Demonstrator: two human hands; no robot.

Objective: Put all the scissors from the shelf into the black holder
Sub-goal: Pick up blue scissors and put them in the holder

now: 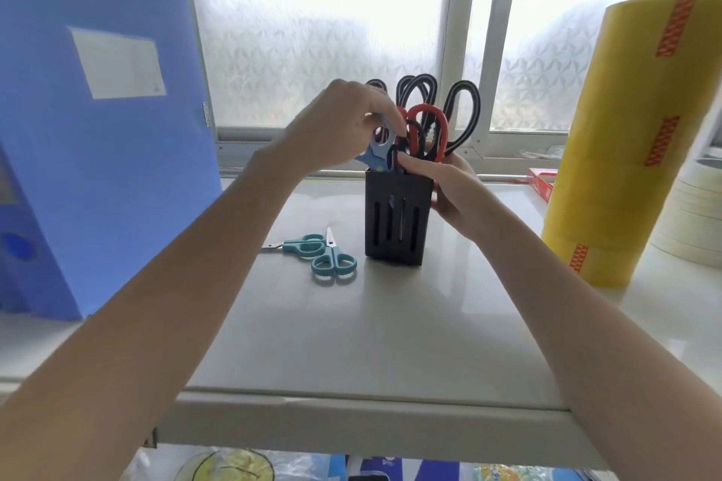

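Observation:
The black holder stands upright on the grey shelf, mid-view. Several black- and red-handled scissors stick out of its top. My left hand grips a blue-and-grey pair of scissors by the handles, its blades down inside the holder's left side. My right hand clasps the holder's right wall, fingers at the rim. Two teal-handled scissors lie flat on the shelf just left of the holder, one crossing the other.
A blue file box stands at the left. A tall stack of yellow tape rolls rises at the right, with white tape rolls and a red box beside it. A frosted window is behind.

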